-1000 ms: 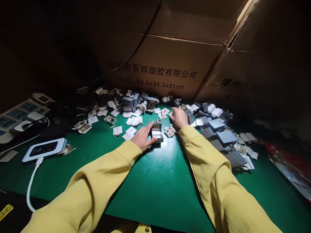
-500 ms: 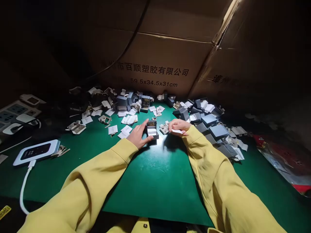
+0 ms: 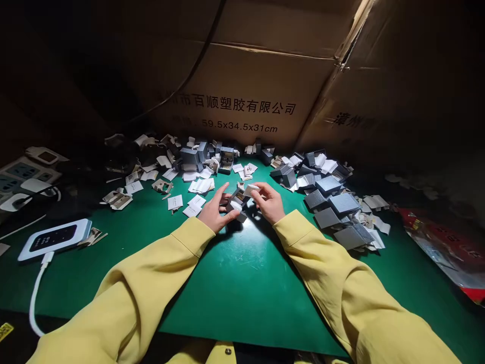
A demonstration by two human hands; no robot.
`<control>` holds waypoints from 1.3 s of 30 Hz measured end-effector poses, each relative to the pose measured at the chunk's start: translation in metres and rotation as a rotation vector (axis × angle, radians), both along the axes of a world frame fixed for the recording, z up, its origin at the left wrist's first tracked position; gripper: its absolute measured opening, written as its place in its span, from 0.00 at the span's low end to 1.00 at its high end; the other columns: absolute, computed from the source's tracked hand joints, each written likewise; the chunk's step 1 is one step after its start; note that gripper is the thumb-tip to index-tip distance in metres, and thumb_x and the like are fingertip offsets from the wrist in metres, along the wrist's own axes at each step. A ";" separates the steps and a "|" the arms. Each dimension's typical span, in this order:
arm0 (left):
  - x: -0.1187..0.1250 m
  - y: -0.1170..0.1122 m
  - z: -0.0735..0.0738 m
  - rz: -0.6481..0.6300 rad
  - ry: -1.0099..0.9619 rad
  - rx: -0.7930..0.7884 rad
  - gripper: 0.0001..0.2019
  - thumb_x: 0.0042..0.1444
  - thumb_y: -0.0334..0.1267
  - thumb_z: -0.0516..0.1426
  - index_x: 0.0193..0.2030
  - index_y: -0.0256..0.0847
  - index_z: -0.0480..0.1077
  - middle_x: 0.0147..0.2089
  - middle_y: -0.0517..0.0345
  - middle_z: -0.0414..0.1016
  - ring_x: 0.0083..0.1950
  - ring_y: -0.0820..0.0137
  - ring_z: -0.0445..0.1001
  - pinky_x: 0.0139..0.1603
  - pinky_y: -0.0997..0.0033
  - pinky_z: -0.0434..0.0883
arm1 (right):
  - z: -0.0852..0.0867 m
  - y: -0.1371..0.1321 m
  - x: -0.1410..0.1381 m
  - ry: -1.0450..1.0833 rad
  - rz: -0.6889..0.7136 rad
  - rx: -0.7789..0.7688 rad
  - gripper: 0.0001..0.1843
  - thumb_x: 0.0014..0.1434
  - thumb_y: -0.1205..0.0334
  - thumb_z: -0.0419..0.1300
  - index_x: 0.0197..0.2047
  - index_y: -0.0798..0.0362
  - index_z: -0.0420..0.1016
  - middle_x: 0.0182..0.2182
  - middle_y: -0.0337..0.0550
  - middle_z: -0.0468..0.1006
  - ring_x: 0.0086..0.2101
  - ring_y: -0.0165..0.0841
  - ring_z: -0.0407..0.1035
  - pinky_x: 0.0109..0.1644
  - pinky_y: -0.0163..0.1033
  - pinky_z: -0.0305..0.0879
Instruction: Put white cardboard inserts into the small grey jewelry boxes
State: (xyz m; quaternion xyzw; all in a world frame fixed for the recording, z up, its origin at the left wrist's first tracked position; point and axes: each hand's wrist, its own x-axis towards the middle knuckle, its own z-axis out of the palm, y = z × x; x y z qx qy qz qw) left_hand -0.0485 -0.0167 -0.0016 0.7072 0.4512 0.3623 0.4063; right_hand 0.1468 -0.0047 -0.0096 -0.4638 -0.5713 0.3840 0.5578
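Note:
A small dark hinged gift box (image 3: 238, 204) with its lid up is gripped by my left hand (image 3: 216, 208), thumb along the near side and fingers behind. White lining shows inside the box, which tilts slightly. Between thumb and fingers of my right hand (image 3: 270, 201) is a small white card (image 3: 250, 190), held at the box's upper right edge. Whether the card touches the box I cannot tell. Printed white cards (image 3: 195, 205) lie on the green table mat (image 3: 242, 283) left of my left hand.
Dark boxes (image 3: 344, 203) and torn paper pile up at right; more boxes (image 3: 190, 155) and scraps lie at back left. A white device (image 3: 55, 238) with a cable sits at left, near a power strip (image 3: 22, 174). Large cartons (image 3: 242, 76) stand behind. A red plastic bag (image 3: 447, 247) lies far right.
My right hand has moved left with the white card, bringing it to the box. In my left hand the box has tilted. The view has shifted slightly.

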 end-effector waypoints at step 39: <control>0.001 0.001 0.001 -0.098 -0.023 -0.039 0.25 0.53 0.52 0.57 0.53 0.40 0.65 0.55 0.46 0.68 0.51 0.61 0.72 0.44 0.64 0.74 | 0.004 -0.014 -0.005 -0.568 -0.093 0.479 0.09 0.62 0.63 0.52 0.41 0.50 0.73 0.32 0.45 0.76 0.30 0.34 0.67 0.38 0.42 0.67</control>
